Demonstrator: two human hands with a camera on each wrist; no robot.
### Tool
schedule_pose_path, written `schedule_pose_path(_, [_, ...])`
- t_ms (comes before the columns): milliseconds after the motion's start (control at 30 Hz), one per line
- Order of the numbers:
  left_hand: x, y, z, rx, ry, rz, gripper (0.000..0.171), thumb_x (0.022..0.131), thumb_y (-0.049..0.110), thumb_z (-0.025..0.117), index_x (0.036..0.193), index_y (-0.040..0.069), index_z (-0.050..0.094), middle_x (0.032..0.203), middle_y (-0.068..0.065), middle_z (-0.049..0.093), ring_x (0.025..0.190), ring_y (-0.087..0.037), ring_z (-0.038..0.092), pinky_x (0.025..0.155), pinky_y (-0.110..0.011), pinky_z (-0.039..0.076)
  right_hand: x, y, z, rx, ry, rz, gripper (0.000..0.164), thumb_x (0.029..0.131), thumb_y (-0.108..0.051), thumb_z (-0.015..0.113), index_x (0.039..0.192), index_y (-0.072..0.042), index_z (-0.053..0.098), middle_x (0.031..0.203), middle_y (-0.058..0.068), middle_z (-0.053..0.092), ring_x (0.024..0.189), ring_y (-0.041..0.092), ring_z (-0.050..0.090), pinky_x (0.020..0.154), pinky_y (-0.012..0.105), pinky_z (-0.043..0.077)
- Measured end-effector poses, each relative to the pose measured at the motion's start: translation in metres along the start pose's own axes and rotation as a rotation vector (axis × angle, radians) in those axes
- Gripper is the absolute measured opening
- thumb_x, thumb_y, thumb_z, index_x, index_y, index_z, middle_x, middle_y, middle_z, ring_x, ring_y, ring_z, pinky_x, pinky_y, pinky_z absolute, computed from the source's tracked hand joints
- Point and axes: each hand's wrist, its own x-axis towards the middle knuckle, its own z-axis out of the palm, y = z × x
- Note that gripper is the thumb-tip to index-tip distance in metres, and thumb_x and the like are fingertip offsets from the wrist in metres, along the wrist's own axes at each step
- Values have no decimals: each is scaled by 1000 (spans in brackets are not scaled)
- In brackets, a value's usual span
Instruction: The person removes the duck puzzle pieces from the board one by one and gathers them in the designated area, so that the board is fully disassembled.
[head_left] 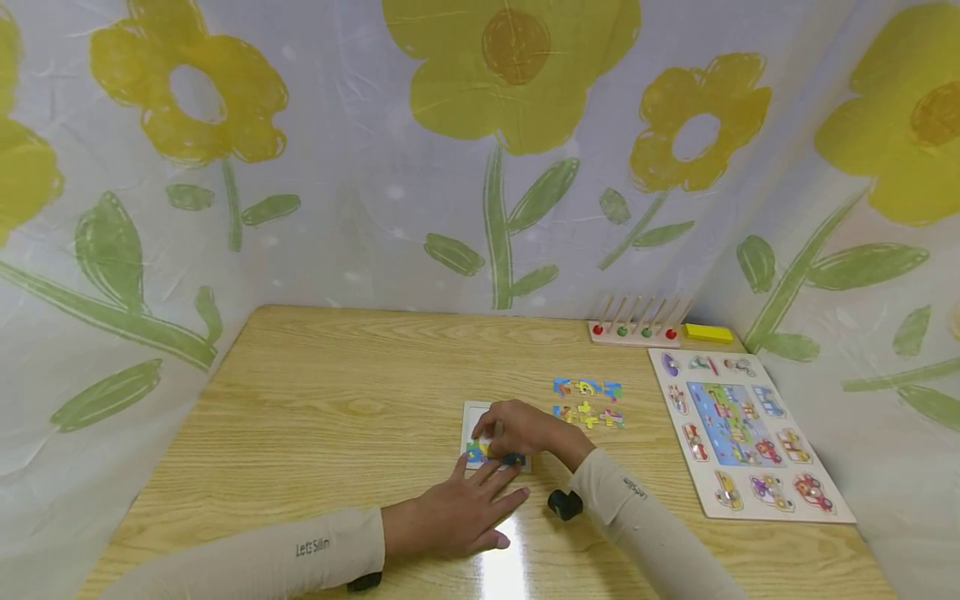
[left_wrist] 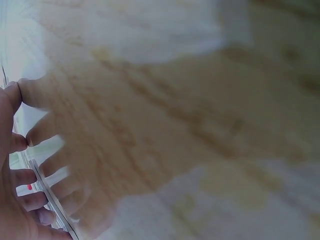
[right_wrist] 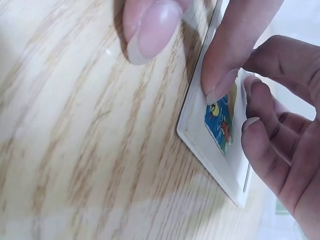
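Observation:
A small white puzzle tray lies on the table, with colourful jigsaw pieces along its near side. In the right wrist view these blue pieces show fish pictures. My left hand lies flat with fingers spread, its fingertips at the tray's near edge; one left finger touches the blue pieces. Over the tray, my right hand bends its fingers down toward the pieces. The left finger hides its thumb tip in the right wrist view, and I cannot tell whether it pinches a piece.
Two groups of loose jigsaw pieces lie right of the tray. Farther right is a large white knob-puzzle board. A peg rack with beads and a yellow block stand at the back right, before a flower-patterned curtain.

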Motion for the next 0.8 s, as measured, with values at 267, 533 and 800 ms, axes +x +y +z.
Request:
schedule_pose_path(267, [2, -1, 2, 5, 9, 7, 63, 106, 56, 31, 157, 19, 34, 163, -13, 30, 147, -36, 36, 99, -68, 44, 1, -1, 0, -3, -2, -13, 25, 86, -9, 72, 111, -15, 72, 101, 0, 65, 88, 10, 57, 76, 25, 50])
schedule_pose_path(533, [2, -1, 2, -6, 7, 4, 63, 106, 56, 31, 157, 20, 34, 163, -12, 30, 147, -35, 35, 98, -68, 45, 2, -2, 0, 6, -11, -13, 24, 87, -8, 72, 110, -14, 71, 100, 0, 64, 88, 10, 56, 77, 25, 50])
schedule_pose_path(800, [2, -2, 3, 10, 22, 14, 63, 106, 56, 33, 157, 20, 35, 162, -12, 32, 147, -35, 36, 97, -67, 46, 5, 0, 2, -9, -18, -7, 23, 88, -10, 73, 110, -16, 70, 100, -3, 63, 87, 7, 56, 76, 22, 50])
